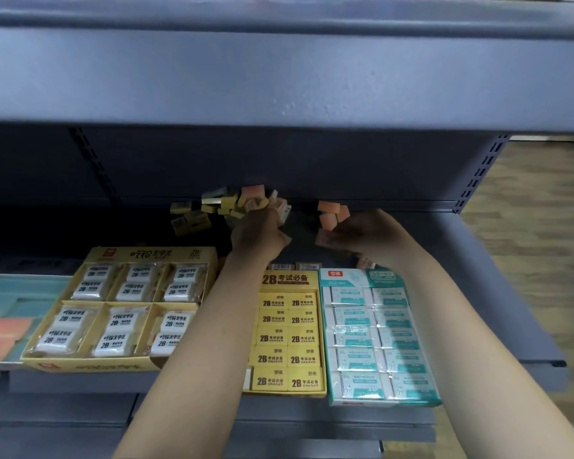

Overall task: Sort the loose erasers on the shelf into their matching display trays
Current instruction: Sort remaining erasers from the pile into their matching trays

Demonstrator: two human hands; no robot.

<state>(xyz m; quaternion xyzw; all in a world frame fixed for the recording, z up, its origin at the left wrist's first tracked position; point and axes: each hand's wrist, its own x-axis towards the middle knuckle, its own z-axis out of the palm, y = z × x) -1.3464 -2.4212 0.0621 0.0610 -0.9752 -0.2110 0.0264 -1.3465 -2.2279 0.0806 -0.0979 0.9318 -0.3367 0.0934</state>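
Pink blocks are sitting at the fingertips of the right hand (pixel 362 235), which is curling round a small clutch of pink erasers (pixel 332 213) and lifting them off the back of the shelf (pixel 478 276), as far as I can make out. Left hand (pixel 259 233) is digging knuckles-up into the heap of loose erasers (pixel 232 205), fingers bent down into the mix of yellow and pink ones. It's too blurry back there to say if it's actually gripping anything, so I'm not guessing.

So I'm reading this as the picking stage, with both hands gathering from the pile and nothing going into a tray yet.

Out in front, the trays are lining up along the shelf edge: the teal tray (pixel 332 342) under the right forearm, the yellow 2B tray (pixel 287 279) between the arms and the big yellow tray (pixel 90 256) of wrapped white ones off to the left. A pale tray (pixel 20 283) holding pink pieces is sitting at the far left.

Next move is probably carrying the pink ones right across to that far-left tray, reaching over the other boxes without knocking them
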